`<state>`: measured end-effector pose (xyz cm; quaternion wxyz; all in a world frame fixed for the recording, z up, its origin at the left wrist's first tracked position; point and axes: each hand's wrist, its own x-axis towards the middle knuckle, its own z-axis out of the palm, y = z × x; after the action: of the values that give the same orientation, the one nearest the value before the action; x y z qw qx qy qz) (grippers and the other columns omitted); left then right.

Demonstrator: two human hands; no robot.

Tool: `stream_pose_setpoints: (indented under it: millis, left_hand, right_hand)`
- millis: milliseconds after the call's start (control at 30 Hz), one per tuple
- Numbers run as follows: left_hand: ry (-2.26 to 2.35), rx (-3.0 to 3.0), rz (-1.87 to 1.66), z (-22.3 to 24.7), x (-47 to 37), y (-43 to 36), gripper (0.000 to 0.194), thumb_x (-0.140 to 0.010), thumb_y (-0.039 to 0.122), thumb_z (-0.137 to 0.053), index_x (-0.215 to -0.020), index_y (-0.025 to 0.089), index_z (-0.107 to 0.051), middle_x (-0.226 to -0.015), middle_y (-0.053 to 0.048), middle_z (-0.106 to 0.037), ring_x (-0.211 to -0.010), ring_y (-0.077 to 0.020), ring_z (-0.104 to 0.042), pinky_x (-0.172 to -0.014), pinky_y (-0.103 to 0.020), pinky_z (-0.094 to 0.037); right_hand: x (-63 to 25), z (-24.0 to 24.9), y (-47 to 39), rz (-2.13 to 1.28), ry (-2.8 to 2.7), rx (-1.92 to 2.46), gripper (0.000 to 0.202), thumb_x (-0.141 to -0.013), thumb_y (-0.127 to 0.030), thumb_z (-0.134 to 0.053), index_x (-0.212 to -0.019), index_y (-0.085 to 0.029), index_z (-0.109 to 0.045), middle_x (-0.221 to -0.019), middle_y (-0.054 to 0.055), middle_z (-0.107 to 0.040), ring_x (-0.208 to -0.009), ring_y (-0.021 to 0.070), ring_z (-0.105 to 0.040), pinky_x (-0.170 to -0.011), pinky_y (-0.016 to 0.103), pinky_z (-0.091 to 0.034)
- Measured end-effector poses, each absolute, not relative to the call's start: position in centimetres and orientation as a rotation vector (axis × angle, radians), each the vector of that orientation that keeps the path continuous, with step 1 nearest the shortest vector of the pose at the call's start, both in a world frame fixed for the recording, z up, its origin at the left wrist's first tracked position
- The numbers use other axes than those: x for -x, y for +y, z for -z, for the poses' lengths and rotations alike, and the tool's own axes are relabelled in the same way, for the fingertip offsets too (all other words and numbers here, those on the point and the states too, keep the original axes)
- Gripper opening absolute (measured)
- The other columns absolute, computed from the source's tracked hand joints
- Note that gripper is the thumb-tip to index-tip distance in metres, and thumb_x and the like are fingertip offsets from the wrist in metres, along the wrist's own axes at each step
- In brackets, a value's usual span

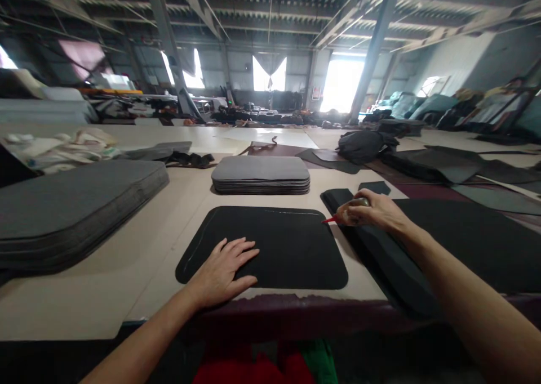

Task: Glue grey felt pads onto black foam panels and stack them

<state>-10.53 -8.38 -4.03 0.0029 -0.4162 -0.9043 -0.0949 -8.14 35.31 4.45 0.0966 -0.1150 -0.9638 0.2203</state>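
Note:
A black sheet with rounded corners lies flat on the table in front of me. My left hand rests on its left part, fingers spread. In my right hand is a glue bottle with a red nozzle, its tip at the sheet's upper right corner. A thin shiny line runs along the sheet's far edge and down its left side. Just beyond the sheet stands a neat stack of grey rounded panels.
To the left is a tall stack of thick grey sheets. Black pieces are piled along the right, under my right forearm. Farther back lie a dark bundle, dark offcuts and pale cloth straps. The table's torn front edge is close to me.

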Motion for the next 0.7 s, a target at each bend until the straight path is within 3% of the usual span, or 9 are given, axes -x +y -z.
stream_pose_setpoints:
  millis: [433, 700]
  left_hand:
    - [-2.802, 1.316, 0.31, 4.4, 10.7, -8.4, 0.057, -0.094, 0.059, -0.05, -0.144, 0.034, -0.046, -0.154, -0.004, -0.042, -0.144, -0.0298, -0.034, -0.12, -0.059, -0.02]
    - [-2.817, 1.313, 0.282, 4.6, 10.8, -8.3, 0.057, -0.094, 0.062, -0.047, -0.144, 0.034, -0.045, -0.155, -0.003, -0.041, -0.144, -0.029, -0.032, -0.119, -0.06, -0.02]
  right_hand:
    - [0.8, -4.5, 34.0, -0.904, -2.83, 0.239, 0.026, -0.078, -0.038, -0.063, -0.1, -0.023, -0.063, -0.088, 0.001, -0.071, -0.082, 0.0223, -0.066, -0.065, 0.028, -0.049]
    - [-4.1, -4.0, 33.4, -1.079, -2.834, 0.256, 0.036, -0.078, -0.045, -0.066, -0.106, -0.023, -0.063, -0.091, 0.003, -0.072, -0.083, 0.0267, -0.068, -0.068, 0.034, -0.053]
